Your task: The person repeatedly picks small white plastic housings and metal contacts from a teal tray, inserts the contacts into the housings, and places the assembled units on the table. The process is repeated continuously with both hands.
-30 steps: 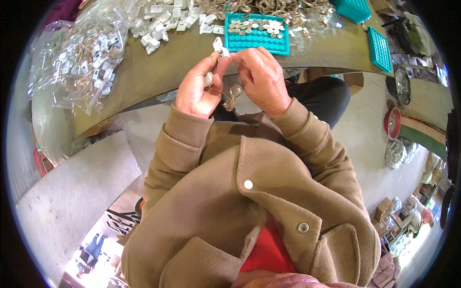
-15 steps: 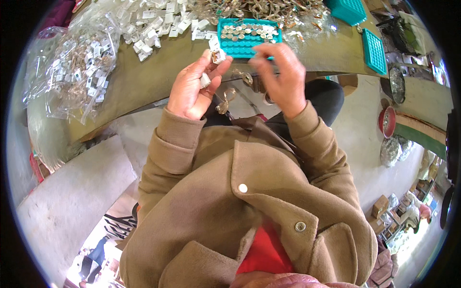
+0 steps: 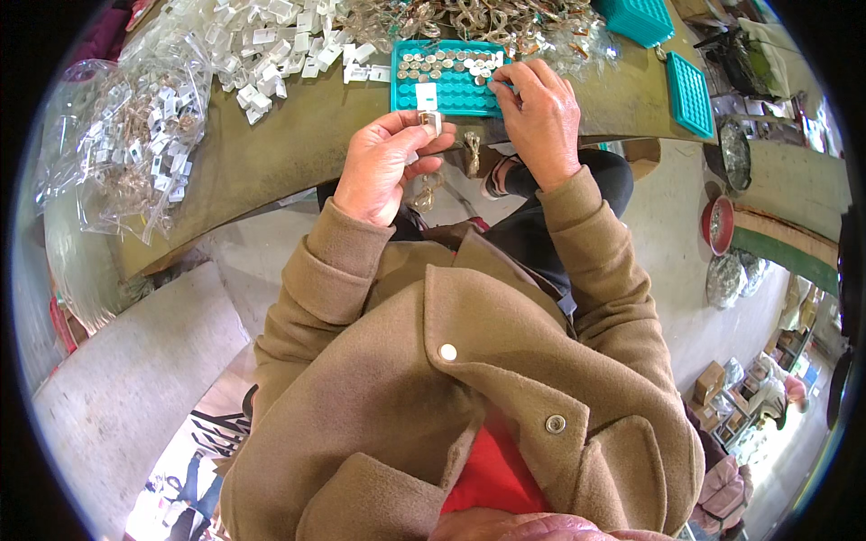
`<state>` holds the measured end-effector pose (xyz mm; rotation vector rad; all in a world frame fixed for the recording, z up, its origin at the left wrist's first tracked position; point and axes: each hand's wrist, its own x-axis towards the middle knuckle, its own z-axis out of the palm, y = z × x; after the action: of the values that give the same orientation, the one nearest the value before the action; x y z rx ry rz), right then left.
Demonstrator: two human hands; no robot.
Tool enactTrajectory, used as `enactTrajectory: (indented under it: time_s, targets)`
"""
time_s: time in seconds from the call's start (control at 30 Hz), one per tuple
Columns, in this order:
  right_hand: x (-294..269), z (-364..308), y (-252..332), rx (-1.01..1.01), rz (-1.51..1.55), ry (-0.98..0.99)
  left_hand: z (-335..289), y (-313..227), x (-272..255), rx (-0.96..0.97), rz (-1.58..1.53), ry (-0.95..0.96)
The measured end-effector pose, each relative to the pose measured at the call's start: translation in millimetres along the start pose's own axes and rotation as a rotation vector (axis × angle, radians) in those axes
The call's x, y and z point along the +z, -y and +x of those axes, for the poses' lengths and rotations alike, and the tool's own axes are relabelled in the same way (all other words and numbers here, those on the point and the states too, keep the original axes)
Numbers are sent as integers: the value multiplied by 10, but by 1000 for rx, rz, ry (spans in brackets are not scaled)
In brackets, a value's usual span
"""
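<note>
My left hand (image 3: 383, 167) is closed around a small white plastic case (image 3: 430, 118), its lid flipped up. Part of a second white piece (image 3: 411, 158) shows between the lower fingers. Below that hand hang thin coiled wires (image 3: 428, 192), and another bundled wire (image 3: 472, 155) dangles to its right. At the right side of the turquoise tray (image 3: 442, 102), my right hand (image 3: 546, 117) has thumb and index finger pinched together beside the silver button cells (image 3: 439, 64). Whatever lies between those fingertips is too small to make out. Round pockets fill the tray, with cells in its far rows.
White plastic cases (image 3: 289, 41) lie heaped at the far left, beside a clear bag (image 3: 144, 144) of cases with wires. Tangled coiled wires (image 3: 469, 18) are piled behind the tray. Stacked turquoise trays (image 3: 639, 20) and a single tray (image 3: 690, 95) sit at the right.
My right hand has moved up and slightly right to the tray's right side, fingertips down at the cells. My left hand has turned and shifted right, the case now in front of the tray.
</note>
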<state>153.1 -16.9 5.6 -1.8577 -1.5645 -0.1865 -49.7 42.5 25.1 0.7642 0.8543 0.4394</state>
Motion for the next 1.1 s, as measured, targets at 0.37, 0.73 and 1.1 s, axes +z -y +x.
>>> enactTrajectory:
  time_s: [0.37,0.73,1.1]
  targets:
    - [-144,123,36,177,307,148,11,-36,28,-15,-10,4]
    - [-91,207,-26,-4,271,205,48,-50,64,0,-68,14]
    - [-132,261,-49,-217,103,280,51,-40,73,7,-59,-2]
